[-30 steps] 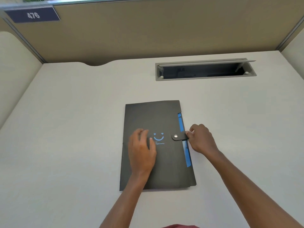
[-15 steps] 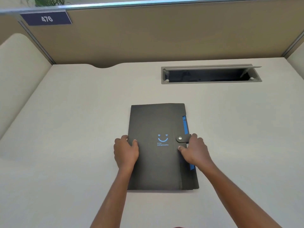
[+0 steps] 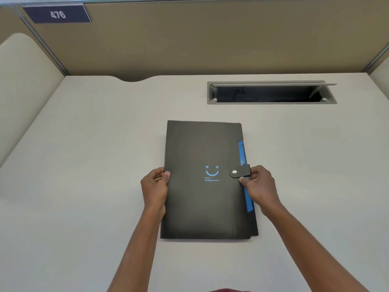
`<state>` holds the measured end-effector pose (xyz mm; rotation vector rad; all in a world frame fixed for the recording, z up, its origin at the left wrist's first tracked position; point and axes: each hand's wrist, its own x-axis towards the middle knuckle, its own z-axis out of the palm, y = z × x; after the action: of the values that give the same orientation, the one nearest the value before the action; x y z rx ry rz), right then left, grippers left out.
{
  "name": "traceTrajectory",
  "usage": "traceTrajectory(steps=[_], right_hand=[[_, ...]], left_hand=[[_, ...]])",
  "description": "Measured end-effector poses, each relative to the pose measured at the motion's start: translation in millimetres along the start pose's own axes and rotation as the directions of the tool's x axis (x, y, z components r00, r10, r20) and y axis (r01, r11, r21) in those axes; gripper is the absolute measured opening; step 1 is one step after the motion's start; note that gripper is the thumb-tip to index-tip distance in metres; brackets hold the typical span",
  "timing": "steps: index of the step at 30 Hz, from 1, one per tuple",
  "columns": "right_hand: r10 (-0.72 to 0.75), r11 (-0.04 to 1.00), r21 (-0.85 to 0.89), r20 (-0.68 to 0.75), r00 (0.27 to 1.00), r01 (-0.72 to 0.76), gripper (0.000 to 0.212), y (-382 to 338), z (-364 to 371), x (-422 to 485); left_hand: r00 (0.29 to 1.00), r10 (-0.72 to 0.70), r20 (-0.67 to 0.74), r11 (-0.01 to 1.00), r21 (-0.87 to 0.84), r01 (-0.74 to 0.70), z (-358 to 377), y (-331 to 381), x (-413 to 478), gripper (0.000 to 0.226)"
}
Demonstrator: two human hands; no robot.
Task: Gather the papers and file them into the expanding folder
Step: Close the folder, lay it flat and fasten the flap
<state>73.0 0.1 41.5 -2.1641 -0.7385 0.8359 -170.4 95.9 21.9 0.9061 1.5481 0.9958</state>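
Expanding folder (image 3: 202,186) flat on table (image 3: 84,186), below cable slot (image 3: 271,93); snap tab (image 3: 240,171) fastened. Left hand (image 3: 154,186) closed on folder's left edge, right hand (image 3: 257,184) pinching right edge beside tab, probably to lift. No loose papers visible; 2 hands occupied.

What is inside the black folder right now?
The folder is snapped shut on the desk, so its contents are hidden. Only a blue strip shows along its right edge; whether papers are filed cannot be seen.
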Motion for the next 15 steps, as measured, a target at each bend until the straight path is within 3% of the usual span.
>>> traceTrajectory(steps=[15], right_hand=[[-0.144,0.99,-0.011,-0.056,0.988,0.144,0.012,-11.6,2.8,10.8]], left_hand=[[0.999,0.035,-0.04,0.992,-0.123,-0.039,-2.4,7.4,9.2,0.015]])
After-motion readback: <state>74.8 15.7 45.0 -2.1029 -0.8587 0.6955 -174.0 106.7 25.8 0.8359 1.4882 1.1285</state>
